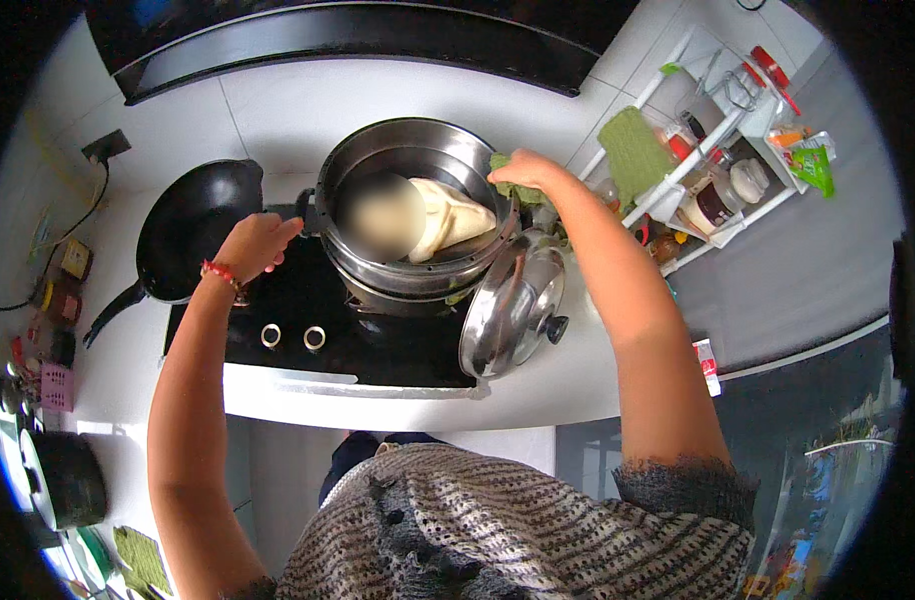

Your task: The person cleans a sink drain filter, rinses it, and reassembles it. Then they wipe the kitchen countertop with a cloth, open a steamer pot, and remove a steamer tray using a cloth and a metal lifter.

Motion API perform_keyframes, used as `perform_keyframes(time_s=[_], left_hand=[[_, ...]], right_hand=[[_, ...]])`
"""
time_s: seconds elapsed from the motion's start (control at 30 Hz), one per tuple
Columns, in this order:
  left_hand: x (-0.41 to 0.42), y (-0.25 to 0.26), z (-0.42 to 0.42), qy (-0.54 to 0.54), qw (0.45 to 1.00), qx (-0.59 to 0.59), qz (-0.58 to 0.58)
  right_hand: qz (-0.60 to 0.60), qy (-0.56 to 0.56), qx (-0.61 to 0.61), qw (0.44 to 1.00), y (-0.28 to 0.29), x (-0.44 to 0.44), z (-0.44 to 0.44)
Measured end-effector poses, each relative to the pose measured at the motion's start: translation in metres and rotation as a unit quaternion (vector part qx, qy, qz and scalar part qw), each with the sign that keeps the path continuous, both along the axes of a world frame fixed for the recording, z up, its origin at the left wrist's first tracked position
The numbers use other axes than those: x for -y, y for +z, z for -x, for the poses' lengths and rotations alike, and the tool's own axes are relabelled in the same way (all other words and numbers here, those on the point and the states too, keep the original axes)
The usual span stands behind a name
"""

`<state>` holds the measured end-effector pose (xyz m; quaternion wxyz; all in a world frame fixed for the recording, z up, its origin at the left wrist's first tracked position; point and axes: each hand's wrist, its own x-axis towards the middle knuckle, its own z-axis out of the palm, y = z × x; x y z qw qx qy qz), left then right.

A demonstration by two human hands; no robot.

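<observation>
A stainless-steel steamer pot stands on the black glass hob. Inside it lies pale, folded food that looks like dough or steamed bread, its left part blurred over. My left hand reaches the pot's dark left handle with its fingertips; whether it grips the handle is unclear. At the pot's right side, my right hand holds a green cloth against the rim, where the cloth and fingers hide the right handle. Below that hand a steel lid with a black knob leans tilted beside the pot.
Left of the pot sits a black wok, its handle toward the front left. A white rack with jars and another green cloth stands at the right. The black range hood overhangs the back. A dark pot is at far left.
</observation>
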<state>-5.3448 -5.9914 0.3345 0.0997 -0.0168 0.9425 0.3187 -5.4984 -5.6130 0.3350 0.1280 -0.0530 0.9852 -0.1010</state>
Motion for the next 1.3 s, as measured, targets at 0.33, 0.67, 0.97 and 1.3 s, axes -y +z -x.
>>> perform_keyframes(time_s=[0.33,0.67,0.97,1.3], left_hand=[[0.0,-0.011,0.0,0.047,0.995,-0.003,-0.087],[-0.015,-0.017,0.021,0.052,0.987,-0.012,-0.153],[-0.015,0.006,0.02,0.081,0.963,-0.015,-0.258],[0.072,0.037,-0.012,0.164,0.915,-0.134,-0.342]], right_hand=[[-0.081,-0.04,-0.044,0.995,-0.012,0.018,0.005],[-0.028,-0.083,-0.042,0.995,-0.009,0.021,0.004],[0.013,-0.056,-0.01,0.998,0.024,0.01,0.025],[0.061,0.041,-0.085,0.994,0.106,0.118,0.067]])
